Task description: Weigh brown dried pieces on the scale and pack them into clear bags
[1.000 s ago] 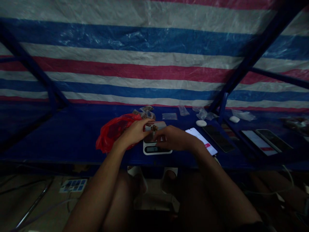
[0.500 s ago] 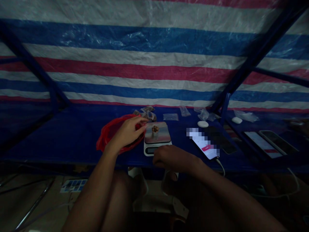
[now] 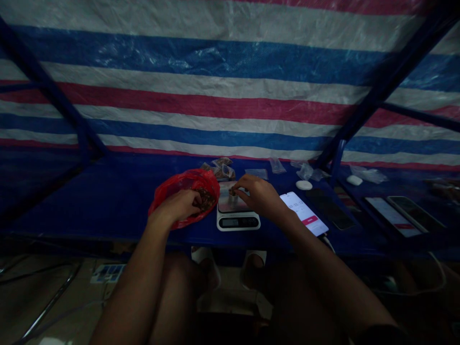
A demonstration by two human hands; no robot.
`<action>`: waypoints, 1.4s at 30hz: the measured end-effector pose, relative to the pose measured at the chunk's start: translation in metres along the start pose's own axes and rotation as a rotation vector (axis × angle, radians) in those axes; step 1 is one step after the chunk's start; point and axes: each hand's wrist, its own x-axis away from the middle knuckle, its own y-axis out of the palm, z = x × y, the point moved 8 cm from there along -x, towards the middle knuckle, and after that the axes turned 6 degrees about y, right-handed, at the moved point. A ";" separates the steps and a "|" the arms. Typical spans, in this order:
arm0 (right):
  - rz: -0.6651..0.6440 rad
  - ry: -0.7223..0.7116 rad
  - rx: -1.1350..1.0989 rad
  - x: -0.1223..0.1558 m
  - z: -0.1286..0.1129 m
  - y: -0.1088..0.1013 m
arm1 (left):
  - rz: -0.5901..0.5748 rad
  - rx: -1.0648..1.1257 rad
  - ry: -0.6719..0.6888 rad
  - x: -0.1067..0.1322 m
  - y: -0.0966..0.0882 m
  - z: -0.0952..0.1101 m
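Observation:
A small kitchen scale sits on the blue table in front of me, with a small cup of brown bits on its platform. My right hand reaches over the platform and its fingers pinch that small cup. To the left lies a red plastic bag, open at the top, with brown pieces inside. My left hand is down in the bag's mouth, fingers curled among the pieces; what they hold is hidden.
Small clear plastic pouches lie behind the scale. A lit phone lies right of the scale with a cable, then dark phones and white pebble-like things. Blue frame bars and a striped tarp stand behind. My knees are below the table edge.
My right hand moved from the table's front edge up to the cup on the scale. My left hand dropped from the bag's rim into the bag.

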 end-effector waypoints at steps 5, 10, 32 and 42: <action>0.003 0.031 0.026 0.001 0.005 0.001 | -0.018 -0.013 -0.044 0.001 -0.001 -0.003; 0.026 0.043 -0.058 0.001 0.009 -0.003 | -0.024 0.014 -0.046 0.004 -0.003 -0.002; 0.127 0.096 -0.303 -0.003 0.033 -0.009 | 0.294 0.294 0.287 -0.021 -0.026 0.070; -0.069 0.127 -0.388 0.002 0.051 0.021 | 0.315 -0.075 0.151 -0.007 -0.035 0.045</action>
